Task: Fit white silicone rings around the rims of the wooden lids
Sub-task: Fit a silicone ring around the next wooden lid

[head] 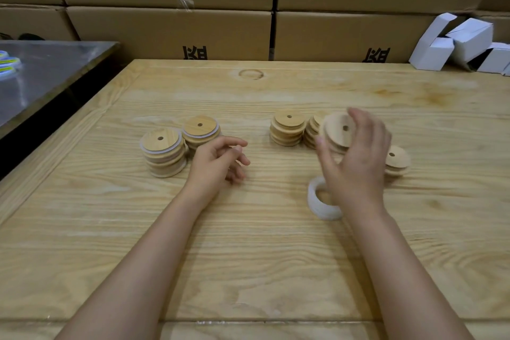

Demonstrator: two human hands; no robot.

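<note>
My right hand [356, 163] pinches a bare wooden lid [338, 132], tilted, over the unringed stacks [287, 130]. White silicone rings [320, 201] lie piled near that wrist. My left hand [218, 163], loosely curled and empty, rests beside the ringed stacks [162, 152].

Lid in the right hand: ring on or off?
Off: the lid in the right hand shows bare wood rim, no white band.

This looks like a packing room or storeroom. Big brown cardboard boxes [171, 30] are stacked like a wall behind the wooden desk [248, 257]. Little white boxes [469, 38] lie in one corner, and piles of wooden lids [287, 130] sit on the desk.
</note>
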